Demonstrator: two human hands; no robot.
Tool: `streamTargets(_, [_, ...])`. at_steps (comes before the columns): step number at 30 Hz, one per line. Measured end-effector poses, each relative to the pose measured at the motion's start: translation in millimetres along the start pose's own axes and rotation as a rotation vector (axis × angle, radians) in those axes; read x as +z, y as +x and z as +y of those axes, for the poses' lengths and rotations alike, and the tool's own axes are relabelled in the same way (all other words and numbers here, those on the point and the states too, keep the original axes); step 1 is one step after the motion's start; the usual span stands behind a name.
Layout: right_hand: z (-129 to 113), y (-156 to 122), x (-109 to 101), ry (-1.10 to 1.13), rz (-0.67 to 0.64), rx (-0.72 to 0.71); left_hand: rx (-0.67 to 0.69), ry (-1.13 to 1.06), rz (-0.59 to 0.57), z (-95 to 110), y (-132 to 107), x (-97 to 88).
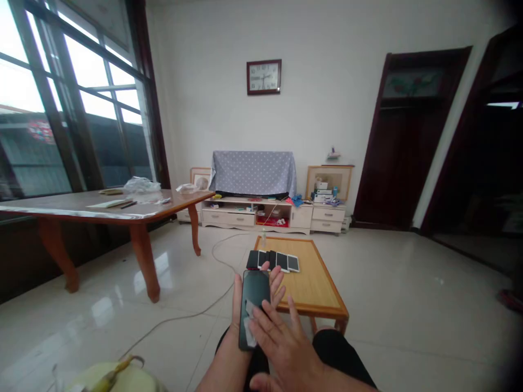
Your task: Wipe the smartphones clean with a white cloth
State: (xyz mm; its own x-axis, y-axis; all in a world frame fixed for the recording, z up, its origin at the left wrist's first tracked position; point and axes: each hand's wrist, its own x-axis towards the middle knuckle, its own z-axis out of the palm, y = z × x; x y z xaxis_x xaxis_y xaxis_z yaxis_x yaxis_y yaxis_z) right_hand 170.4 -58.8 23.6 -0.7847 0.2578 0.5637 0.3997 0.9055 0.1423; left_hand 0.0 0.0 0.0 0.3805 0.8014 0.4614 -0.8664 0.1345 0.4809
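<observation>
My left hand cradles a dark smartphone from below, its thumb along the left edge and its fingertips showing past the right edge. The phone's screen faces up towards me. Over its lower part, the fingers of my right hand press a crumpled white tissue against the glass. The tissue is partly hidden under those fingers. Just beyond the phone, several other phones lie in an overlapping row on the low wooden table.
A small clear bottle stands at the low table's far edge. To the left is a larger table with plastic bags. A cable runs across the floor. A pale round stool with a banana peel is at lower left.
</observation>
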Motion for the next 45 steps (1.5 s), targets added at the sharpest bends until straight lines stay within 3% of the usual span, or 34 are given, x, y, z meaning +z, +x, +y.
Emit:
streamTargets(2, [-2.1, -6.2, 2.3, -0.004, -0.019, -0.014, 0.033, 0.001, -0.003, 1.0, -0.9, 0.7])
streamTargets(6, [6.5, -2.0, 0.5, -0.027, -0.027, 0.232, 0.048, -0.024, -0.005, -0.5, 3.6, 4.2])
streamTargets(8, [5.7, 0.3, 0.1, -0.021, -0.024, 0.282, 0.07, -0.044, -0.013, 0.5, 5.9, 5.1])
streamTargets(14, [-11.0, -8.5, 6.3, 0.1, -0.063, 0.155, 0.127, -0.119, 0.027, 9.1, 1.3, -5.3])
streamTargets(18, [-6.8, -9.6, 6.3, 0.335, 0.043, 0.187, 0.132, -0.147, 0.105, 11.4, -3.1, -12.6])
streamTargets(20, [-3.2, -5.9, 2.9, 0.538, 0.134, 0.318, 0.137, -0.149, 0.128, 11.8, -3.2, -13.5])
streamTargets(25, [1.8, 10.7, -7.6, 1.119, 0.267, 0.869, 0.134, -0.152, 0.138, 12.1, -0.6, -13.6])
streamTargets(29, [4.9, 21.5, -7.2, 1.358, 0.307, 0.993, 0.121, -0.146, 0.143, 8.9, 1.0, -15.0])
streamTargets(32, [9.4, 26.9, -1.2, 1.338, 0.352, 1.006, 0.115, -0.149, 0.16, 4.5, 1.6, -16.1])
streamTargets(34, [13.1, 29.1, 3.8, 1.196, 0.383, 0.963, 0.098, -0.159, 0.175, 1.4, 2.1, -16.2])
streamTargets(38, [13.1, 29.6, 11.8, 0.705, 0.393, 0.681, 0.091, -0.17, 0.209, -3.2, 2.5, -14.4])
streamTargets(41, [-0.9, 29.3, 13.4, 0.568, 0.338, 0.524, 0.116, -0.169, 0.241, -4.3, 0.6, -12.4])
streamTargets(45, [-25.0, 33.1, 13.1, 0.586, 0.179, 0.456, 0.095, -0.163, 0.24, -3.5, -4.2, -12.5])
